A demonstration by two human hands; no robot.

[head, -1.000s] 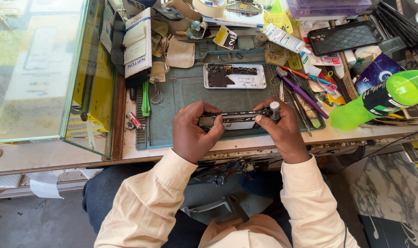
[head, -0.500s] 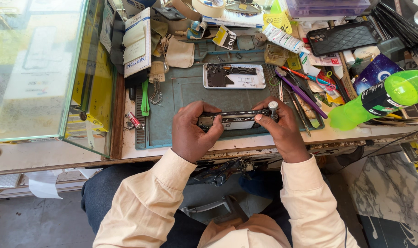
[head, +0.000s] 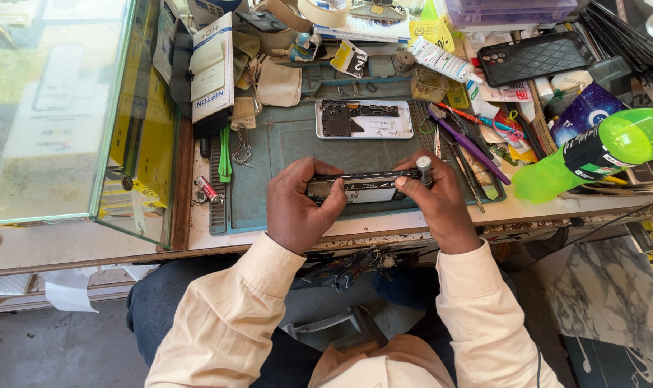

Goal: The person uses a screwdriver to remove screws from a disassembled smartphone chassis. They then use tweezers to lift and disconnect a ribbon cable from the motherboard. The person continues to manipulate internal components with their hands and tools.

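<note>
While the opened phone [head: 362, 188] lay edge-up over the grey-green work mat [head: 283, 144], the left hand [head: 297, 205] had its fingers clamped on the phone's left end. The right hand [head: 437, 205] pinched the right end — fingers closed around a silver-tipped screwdriver [head: 425, 171] too. A detached white back cover [head: 364, 119] lay just beyond — a green bottle [head: 592, 154] well apart to the right.

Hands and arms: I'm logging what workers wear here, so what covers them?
Both hands, left and right, are bare: no gloves, rings or watch show. Long cream sleeves with buttoned cuffs reach both wrists.
</note>
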